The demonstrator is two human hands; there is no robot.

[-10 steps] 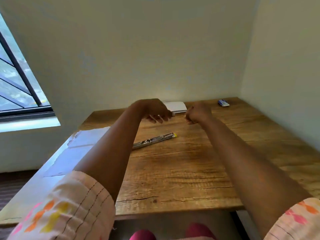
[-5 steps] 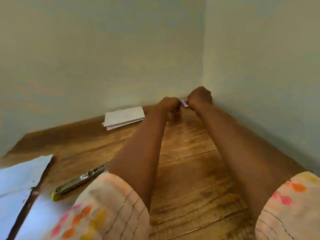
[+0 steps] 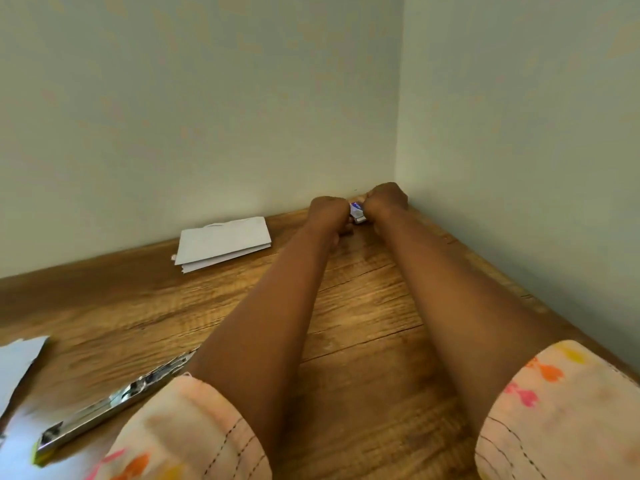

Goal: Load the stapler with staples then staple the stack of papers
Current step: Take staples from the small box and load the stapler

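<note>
- Wood-grain desk stretches under our arms to the far corner, where both our hands meet against the walls.
- Our left hand and right hand are curled shut on a small blue-and-white box, pinched between them. We judge it to be the staple box, held from both sides so it can be pulled open.
- Which fingers do the gripping we cannot tell; the knuckles hide them.
- The stapler, a long metal one with a yellow end, lies near our left sleeve, close to the desk's near edge and well apart from the box. It seems parked there, within easy reach for loading.
- The stack of papers lies flat against the back wall, left of our hands, untouched and out of the way.
- A loose white sheet shows at the far left edge.
- No staples are out yet, so loading looks barely begun.
</note>
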